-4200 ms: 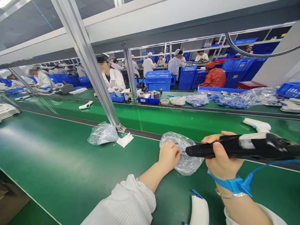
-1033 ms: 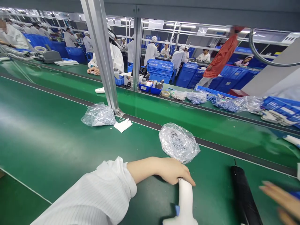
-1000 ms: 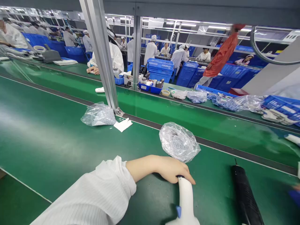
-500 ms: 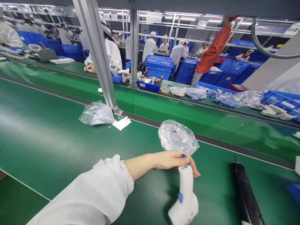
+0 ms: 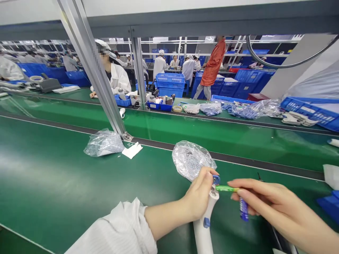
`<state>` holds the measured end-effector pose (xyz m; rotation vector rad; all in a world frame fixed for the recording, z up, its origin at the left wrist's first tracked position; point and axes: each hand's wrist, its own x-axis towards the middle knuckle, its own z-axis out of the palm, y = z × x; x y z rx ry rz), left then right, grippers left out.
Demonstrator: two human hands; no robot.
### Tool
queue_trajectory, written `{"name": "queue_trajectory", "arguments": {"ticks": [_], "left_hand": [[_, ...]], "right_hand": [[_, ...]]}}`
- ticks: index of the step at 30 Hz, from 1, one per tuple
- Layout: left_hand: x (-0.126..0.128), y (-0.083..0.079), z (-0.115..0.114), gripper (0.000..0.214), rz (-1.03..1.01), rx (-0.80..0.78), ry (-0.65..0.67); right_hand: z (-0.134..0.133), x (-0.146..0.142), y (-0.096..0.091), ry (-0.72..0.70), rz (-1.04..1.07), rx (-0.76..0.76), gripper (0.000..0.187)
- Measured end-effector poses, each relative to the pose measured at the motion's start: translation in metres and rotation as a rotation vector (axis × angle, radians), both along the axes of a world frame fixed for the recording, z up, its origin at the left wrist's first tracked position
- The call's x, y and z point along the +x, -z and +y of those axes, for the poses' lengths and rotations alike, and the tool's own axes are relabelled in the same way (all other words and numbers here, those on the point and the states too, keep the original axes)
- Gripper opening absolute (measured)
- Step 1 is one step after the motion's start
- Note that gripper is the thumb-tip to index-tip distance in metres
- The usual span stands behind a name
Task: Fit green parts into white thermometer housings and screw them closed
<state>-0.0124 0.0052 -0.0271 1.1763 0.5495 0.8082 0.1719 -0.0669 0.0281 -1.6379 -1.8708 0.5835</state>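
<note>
My left hand (image 5: 198, 199) is closed around the handle end of a white pistol-shaped device (image 5: 202, 234) with a blue trigger (image 5: 206, 222). At that end a blue cap (image 5: 216, 179) stands swung away from the opening, beside my fingertips. My right hand (image 5: 278, 203) pinches a slim green battery (image 5: 226, 188) between thumb and fingers, its tip at the handle's opening. A blue-purple battery (image 5: 244, 210) hangs below, held by the same hand's other fingers. The lower part of the device runs out of view.
A clear bag of small metal parts (image 5: 192, 160) lies just beyond my left hand. Another such bag (image 5: 104, 143) and a white paper piece (image 5: 132, 150) are by the metal post (image 5: 92, 67). A black electric screwdriver is mostly hidden under my right hand. Co-workers sit across the line.
My right hand has come in from the right with two batteries. The handle end has turned slightly toward it, and my left hand has shifted its grip. The view has tilted up.
</note>
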Motion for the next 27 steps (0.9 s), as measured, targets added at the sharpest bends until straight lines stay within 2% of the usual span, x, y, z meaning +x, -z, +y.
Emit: {"name": "queue_trajectory", "arguments": {"ticks": [2, 5, 12, 17, 22, 27], "left_hand": [[-0.005, -0.001, -0.003, 0.051, 0.080, 0.073, -0.020], [-0.009, -0.001, -0.003, 0.051, 0.128, 0.120, -0.023], [-0.008, -0.001, -0.001, 0.051, 0.086, 0.154, 0.001], [-0.008, 0.001, -0.001, 0.050, 0.102, 0.134, -0.034], [-0.008, 0.000, -0.001, 0.051, 0.088, 0.126, -0.026], [-0.007, 0.002, -0.001, 0.052, 0.087, 0.086, -0.056]], "right_hand": [[0.013, -0.022, -0.010, -0.119, 0.072, -0.043, 0.025], [0.026, -0.042, -0.019, -0.170, 0.073, 0.026, 0.021], [0.028, -0.048, -0.012, -0.190, -0.028, 0.053, 0.023], [0.028, -0.050, -0.014, -0.214, -0.053, 0.075, 0.015], [0.029, -0.050, -0.009, -0.196, -0.057, 0.108, 0.016], [0.028, -0.056, -0.001, -0.030, -0.077, 0.235, 0.030]]}}
